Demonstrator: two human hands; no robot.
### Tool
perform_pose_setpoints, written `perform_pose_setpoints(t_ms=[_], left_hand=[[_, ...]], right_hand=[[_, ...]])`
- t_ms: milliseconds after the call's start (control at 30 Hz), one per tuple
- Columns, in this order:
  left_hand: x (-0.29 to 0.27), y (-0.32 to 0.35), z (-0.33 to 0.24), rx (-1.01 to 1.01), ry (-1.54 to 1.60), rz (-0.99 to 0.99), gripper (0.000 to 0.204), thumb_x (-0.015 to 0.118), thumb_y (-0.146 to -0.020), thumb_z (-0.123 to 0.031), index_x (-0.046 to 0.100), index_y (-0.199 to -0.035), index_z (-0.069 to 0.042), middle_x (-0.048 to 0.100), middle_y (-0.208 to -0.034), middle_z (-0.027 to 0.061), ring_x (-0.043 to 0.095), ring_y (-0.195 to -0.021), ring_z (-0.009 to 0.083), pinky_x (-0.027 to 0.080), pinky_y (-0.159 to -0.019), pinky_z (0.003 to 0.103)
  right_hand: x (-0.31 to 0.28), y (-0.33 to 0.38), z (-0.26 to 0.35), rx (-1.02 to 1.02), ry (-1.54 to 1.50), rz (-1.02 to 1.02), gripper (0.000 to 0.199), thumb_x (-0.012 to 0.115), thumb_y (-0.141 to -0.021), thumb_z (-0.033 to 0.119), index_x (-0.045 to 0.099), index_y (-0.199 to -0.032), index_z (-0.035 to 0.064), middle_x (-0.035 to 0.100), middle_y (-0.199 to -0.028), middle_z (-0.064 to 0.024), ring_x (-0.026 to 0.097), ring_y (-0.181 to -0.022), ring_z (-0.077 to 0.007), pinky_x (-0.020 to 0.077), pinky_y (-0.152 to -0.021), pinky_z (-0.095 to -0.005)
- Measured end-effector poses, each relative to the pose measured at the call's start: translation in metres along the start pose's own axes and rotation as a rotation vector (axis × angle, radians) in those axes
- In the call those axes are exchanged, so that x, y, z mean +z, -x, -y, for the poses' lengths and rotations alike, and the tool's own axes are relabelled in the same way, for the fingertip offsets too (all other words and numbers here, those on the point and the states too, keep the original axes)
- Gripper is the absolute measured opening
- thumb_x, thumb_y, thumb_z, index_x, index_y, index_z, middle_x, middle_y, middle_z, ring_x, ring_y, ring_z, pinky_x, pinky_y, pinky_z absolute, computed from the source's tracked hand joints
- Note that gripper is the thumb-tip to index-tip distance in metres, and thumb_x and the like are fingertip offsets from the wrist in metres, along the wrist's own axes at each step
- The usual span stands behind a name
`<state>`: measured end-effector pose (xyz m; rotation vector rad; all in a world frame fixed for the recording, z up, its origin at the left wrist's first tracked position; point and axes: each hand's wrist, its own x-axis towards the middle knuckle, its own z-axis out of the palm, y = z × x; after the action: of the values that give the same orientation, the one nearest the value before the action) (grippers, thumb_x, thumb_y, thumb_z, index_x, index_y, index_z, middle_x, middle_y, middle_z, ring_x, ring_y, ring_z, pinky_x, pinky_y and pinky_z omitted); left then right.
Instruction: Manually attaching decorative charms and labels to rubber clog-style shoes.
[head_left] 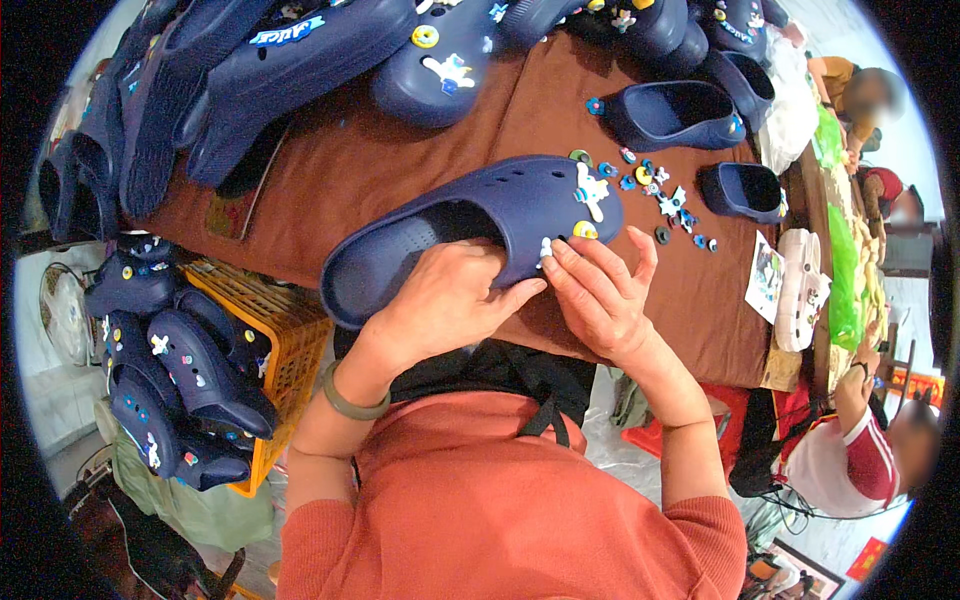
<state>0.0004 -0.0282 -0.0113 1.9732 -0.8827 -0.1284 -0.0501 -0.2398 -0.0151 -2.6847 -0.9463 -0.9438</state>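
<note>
Head view: left hand (440, 300) wrapped around heel opening of navy clog (480, 225), grip closed on its rim, propping the clog tilted at the near edge of the brown tabletop (360, 170) so the toe face turns up. Right hand (597, 295) fingertips pinched on a small white charm (545, 250), pressed against the clog's front. Loose charms (665, 200) scattered just beyond, within reach. Finished clogs heaped on an orange crate (275, 320) by the left edge.

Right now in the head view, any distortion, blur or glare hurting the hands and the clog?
Head view: strong fisheye, table edge bows, black corners; centre sharp, navy clog, left hand and right hand evenly lit, no glare; rim softer, white patches at right edge.
</note>
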Motion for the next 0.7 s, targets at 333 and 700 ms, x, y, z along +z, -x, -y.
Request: perform_pose_setpoints(t_ms=[333,700], left_hand=[[0.009,0.003,-0.005,-0.024,-0.120,-0.146,0.037,0.071,-0.081,-0.030,0.061,-0.069,0.004,0.061,-0.065,0.0214,0.061,-0.062,0.0371,0.047,-0.056,0.043],[0.007,0.006,-0.007,0.089,-0.186,-0.062,0.036,0.075,-0.077,-0.027,0.062,-0.065,0.004,0.062,-0.067,0.0209,0.061,-0.062,0.0366,0.048,-0.058,0.042]], right_hand=[[-0.001,0.000,-0.036,0.037,-0.342,-0.178,0.028,0.071,-0.072,0.010,0.068,-0.100,0.0093,0.066,-0.102,-0.0046,0.061,-0.093,-0.0204,0.0377,-0.094,-0.0482],[-0.022,0.085,-0.184,1.094,-0.300,-0.011,0.017,0.066,-0.085,0.014,0.067,-0.096,0.0007,0.069,-0.084,-0.0121,0.066,-0.074,-0.0185,0.0504,-0.068,-0.0304]])
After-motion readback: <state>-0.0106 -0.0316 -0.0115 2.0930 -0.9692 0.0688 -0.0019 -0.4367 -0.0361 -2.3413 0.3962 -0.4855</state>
